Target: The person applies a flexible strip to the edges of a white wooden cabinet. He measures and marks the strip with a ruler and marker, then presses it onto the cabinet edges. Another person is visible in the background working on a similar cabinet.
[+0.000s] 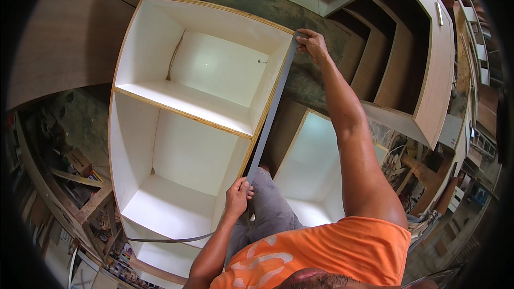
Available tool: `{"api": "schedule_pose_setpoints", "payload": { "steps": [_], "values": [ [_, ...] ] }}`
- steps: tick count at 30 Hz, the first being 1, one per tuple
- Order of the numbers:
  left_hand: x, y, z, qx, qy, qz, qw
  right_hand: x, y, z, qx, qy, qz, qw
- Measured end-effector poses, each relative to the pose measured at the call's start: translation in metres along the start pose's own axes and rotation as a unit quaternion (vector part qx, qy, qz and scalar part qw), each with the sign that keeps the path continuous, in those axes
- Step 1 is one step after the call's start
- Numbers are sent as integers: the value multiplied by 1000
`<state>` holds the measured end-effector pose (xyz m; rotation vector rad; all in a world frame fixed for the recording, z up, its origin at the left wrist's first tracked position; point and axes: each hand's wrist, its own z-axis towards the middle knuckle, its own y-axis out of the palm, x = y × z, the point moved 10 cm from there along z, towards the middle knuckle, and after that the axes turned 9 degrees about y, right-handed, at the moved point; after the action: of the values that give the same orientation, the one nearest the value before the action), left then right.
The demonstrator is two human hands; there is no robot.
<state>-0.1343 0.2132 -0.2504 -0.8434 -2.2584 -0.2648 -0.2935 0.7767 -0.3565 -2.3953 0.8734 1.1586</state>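
A white cabinet carcass (193,171) with bare plywood edges stands in front of me, its open compartments facing up toward me. Along its right edge runs a long grey strip of edge banding (272,109), slightly apart from the plywood lower down. At the far right corner my right hand (312,44) pinches the strip's end against the cabinet. Lower on the same side, my left hand (238,197) is closed round the strip near my knee. From there the strip's loose tail bends left across the cabinet's near part.
Another cabinet with a wooden door panel (436,59) and dark shelves stands at the far right. A second white box (313,155) sits beside my leg. At left are a large brown panel (64,43) and a wooden frame (96,200) among scraps and clutter.
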Motion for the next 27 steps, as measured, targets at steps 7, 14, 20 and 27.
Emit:
{"api": "schedule_pose_setpoints", "payload": {
  "steps": [7, 14, 20, 27],
  "values": [
    [1, 1, 1, -4, 3, -7, 1000, -3, 1, -1, 18, -6, -17, 1000],
    [1, 1, 2, -2, 3, -8, 1000, -1, 0, -1, 33, 11, -9, 999],
    [0, 1, 3, -1, 3, -13, 1000, -4, -3, -10, 116, -4, -47, 992],
    [-2, -3, 5, 1, 1, -2, 1000, -18, -1, -21, 257, 36, -247, 933]
  ]
}}
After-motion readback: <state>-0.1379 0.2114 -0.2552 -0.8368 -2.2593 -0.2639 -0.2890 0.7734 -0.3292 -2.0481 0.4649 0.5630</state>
